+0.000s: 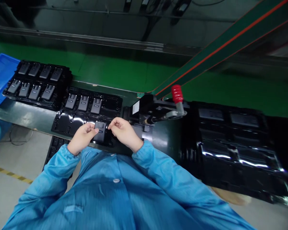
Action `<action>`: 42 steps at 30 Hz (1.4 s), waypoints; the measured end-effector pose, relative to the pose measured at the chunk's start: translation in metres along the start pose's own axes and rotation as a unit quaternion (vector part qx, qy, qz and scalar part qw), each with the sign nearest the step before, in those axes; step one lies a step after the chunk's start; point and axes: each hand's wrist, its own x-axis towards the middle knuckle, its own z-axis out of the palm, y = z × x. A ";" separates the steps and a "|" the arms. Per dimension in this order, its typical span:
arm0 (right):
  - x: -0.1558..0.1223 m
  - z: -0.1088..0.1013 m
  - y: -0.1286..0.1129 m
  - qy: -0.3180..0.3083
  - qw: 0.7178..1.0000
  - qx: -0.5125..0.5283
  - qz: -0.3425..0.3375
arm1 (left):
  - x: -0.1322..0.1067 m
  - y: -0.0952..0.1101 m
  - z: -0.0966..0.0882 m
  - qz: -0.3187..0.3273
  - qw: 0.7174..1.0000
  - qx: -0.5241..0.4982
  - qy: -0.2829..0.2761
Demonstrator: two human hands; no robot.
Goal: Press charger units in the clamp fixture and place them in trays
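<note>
A small dark grey device (100, 131) with a pale label sits between my two hands, just above a black moulded tray (67, 123). My left hand (83, 136) grips its left side with thumb and fingers. My right hand (122, 129) pinches its upper right corner. Three similar grey devices (83, 103) stand in the tray's far row. Both my sleeves are light blue.
A second black tray (60, 95) with several grey devices lies at the far left, beside a blue bin (1, 75). A black fixture with a red-handled clamp (177, 94) stands right of my hands. Stacked glossy black trays (232, 150) fill the right. Behind runs a green conveyor belt (124, 73).
</note>
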 end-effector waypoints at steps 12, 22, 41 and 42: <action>-0.019 -0.009 -0.008 0.017 0.998 0.012 -0.051 | -0.010 -0.008 0.014 0.011 1.000 -0.008 0.006; -0.035 -0.014 -0.006 0.018 0.998 0.022 -0.048 | -0.020 -0.006 0.025 0.001 1.000 -0.004 -0.007; -0.038 -0.024 -0.002 0.051 0.987 -0.112 -0.103 | -0.023 0.001 0.041 0.017 0.999 0.012 -0.031; -0.038 -0.025 -0.002 0.055 0.985 -0.121 -0.111 | -0.024 0.002 0.042 0.018 0.999 0.013 -0.031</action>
